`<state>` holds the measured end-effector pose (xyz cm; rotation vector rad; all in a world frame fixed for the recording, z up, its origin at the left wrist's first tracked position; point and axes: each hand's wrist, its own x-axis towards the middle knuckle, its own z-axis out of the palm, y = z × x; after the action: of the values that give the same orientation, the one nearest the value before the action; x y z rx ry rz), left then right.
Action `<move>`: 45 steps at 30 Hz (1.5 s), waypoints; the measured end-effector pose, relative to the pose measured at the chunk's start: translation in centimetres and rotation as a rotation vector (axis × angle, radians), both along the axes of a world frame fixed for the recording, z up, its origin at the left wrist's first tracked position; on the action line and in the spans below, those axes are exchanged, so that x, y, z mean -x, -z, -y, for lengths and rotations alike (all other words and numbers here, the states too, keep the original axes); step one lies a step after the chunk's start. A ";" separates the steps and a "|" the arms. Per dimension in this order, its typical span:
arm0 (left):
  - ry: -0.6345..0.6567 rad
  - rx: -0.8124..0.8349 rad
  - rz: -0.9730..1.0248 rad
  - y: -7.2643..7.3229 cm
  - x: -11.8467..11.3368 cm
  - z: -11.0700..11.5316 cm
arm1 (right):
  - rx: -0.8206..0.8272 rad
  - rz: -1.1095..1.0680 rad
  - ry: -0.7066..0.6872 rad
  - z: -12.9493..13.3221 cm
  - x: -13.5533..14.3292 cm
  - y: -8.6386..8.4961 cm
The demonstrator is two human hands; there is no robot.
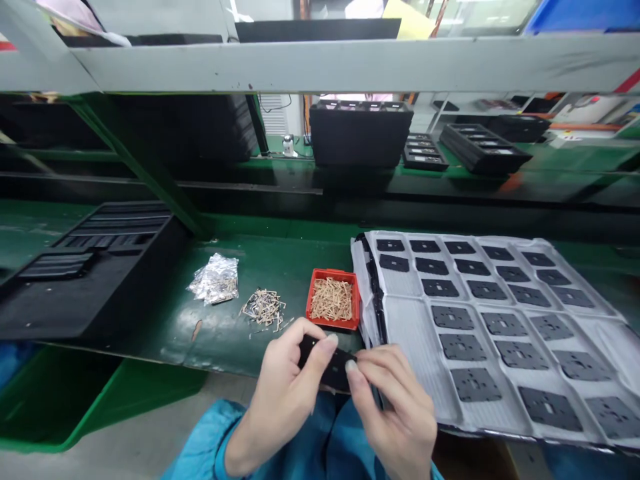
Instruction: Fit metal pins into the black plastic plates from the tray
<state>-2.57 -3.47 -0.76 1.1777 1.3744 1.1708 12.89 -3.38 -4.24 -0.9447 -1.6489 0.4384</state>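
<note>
Close to my body, at the bench's front edge, my left hand (295, 380) grips a black flat plate (333, 367), thumb on top and fingers beneath. The thumb and fingers of my right hand (393, 400) close on the plate's right end; whether a small part is pinched there too is hidden. Just beyond my hands stands a red tray (357, 303) full of small tan strips (331, 299). Left of it lies a loose pile of similar small pieces (264, 308). To my right, a white compartment tray (407, 327) holds rows of black plates (475, 385).
A clear plastic bag (216, 279) of small parts lies left of the pile. Further left sits a large black bin (125, 280) with black strips inside, above a green crate (115, 407). A grey shelf beam (325, 65) and a green post (135, 163) cross ahead.
</note>
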 end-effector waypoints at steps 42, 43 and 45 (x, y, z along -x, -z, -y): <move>0.261 -0.655 -0.198 0.5 4.0 3.2 | -0.683 -0.046 0.259 -0.4 2.3 -0.3; 0.244 -0.683 -0.198 0.7 3.9 3.3 | -0.701 -0.055 0.260 -0.4 2.3 -0.3; 0.245 -0.778 -0.213 1.0 3.7 3.2 | -0.725 -0.090 0.262 -0.3 2.6 -0.3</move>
<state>-6.25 -6.70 -1.72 2.0002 0.8817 1.4783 10.33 -3.04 -3.92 -0.5626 -1.4120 -0.2869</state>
